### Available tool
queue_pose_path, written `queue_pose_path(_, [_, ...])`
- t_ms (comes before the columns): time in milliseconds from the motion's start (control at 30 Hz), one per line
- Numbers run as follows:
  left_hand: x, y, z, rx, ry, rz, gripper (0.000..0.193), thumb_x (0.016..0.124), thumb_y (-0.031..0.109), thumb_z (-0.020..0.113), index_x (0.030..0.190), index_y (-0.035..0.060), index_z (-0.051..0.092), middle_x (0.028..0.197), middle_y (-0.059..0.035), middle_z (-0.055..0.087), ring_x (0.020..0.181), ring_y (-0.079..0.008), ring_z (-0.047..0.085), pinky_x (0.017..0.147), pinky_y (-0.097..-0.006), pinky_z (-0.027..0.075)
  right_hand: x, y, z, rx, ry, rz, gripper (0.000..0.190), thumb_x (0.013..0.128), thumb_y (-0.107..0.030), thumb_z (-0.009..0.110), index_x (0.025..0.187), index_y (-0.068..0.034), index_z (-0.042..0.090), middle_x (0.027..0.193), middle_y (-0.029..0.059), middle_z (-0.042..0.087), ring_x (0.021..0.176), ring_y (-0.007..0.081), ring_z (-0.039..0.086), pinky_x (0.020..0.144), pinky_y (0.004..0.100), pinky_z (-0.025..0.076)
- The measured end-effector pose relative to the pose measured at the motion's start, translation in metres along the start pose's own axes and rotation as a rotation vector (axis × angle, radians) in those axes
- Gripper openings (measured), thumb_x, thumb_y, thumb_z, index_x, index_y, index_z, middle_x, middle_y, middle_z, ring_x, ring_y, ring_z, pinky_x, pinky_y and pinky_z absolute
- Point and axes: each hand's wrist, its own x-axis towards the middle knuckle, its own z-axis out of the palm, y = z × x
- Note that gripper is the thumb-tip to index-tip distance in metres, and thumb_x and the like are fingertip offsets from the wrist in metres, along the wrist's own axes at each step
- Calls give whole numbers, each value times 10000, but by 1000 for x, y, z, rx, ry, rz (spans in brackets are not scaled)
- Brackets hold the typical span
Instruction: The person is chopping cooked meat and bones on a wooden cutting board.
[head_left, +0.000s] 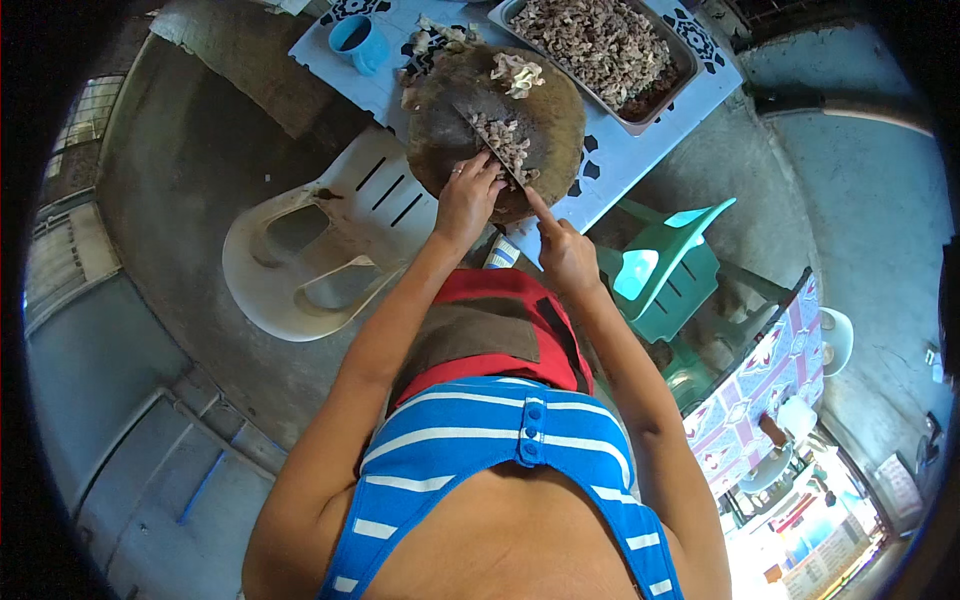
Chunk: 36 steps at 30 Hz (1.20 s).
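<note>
A knife (489, 145) lies slantwise across the round wooden chopping block (559, 127), its thin blade seen almost edge-on. My right hand (568, 251) is closed around its handle at the block's near edge, with the index finger stretched along the top. Chopped meat (508, 142) is heaped mostly on the right side of the blade. Close against the blade's left side, my left hand (466, 196) has its fingers bent down at the small pieces; whether it grips any is hidden. A larger pale piece of meat (517, 75) sits toward the block's far side.
A metal tray (634, 124) full of chopped meat stands at the back right of the patterned table (652, 154). A blue mug (367, 51) and meat scraps (442, 34) are at the back left. Plastic chairs flank me: white (352, 202) left, green (664, 270) right.
</note>
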Motion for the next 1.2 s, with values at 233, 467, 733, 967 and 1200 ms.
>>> queue_pose_path(233, [-6,-4,2,25,59,105,187,853,86,677,1026,17,697,1150,-139,664,1009,-354,627,912,-425,507,33,-26,-17,-44,-84,41,769,840,-84,556,1510,-382,327,848,224,682,727,410,679,621,517,528])
queue_pose_path(467, [0,-5,-2,-26,63,123,180,839,75,704,1010,23,728,1096,-123,700,962,-315,658,881,-413,509,0,7,-37,52,-5,16,666,909,-80,564,1490,-355,391,840,200,687,736,390,675,635,493,521])
queue_pose_path(733, [-2,-5,1,-27,84,141,198,841,76,712,1022,-5,722,1060,-148,703,976,-328,648,881,-413,510,45,-15,-21,-43,-85,41,681,893,-122,526,1508,-343,334,812,238,675,703,436,657,620,528,507])
queue_pose_path(967, [-11,7,-6,-48,68,102,212,868,56,689,1062,-26,708,1151,-169,665,1007,-350,634,872,-421,515,27,-15,-34,107,-10,-11,627,931,-79,527,1500,-307,391,789,260,658,691,445,645,626,511,490])
queue_pose_path(1200, [-12,-5,0,-63,96,118,217,826,6,698,1040,-29,706,1136,-164,664,1001,-350,635,881,-421,513,17,-16,-8,92,-42,-20,663,885,-51,546,1488,-292,413,847,254,666,712,438,654,631,509,501])
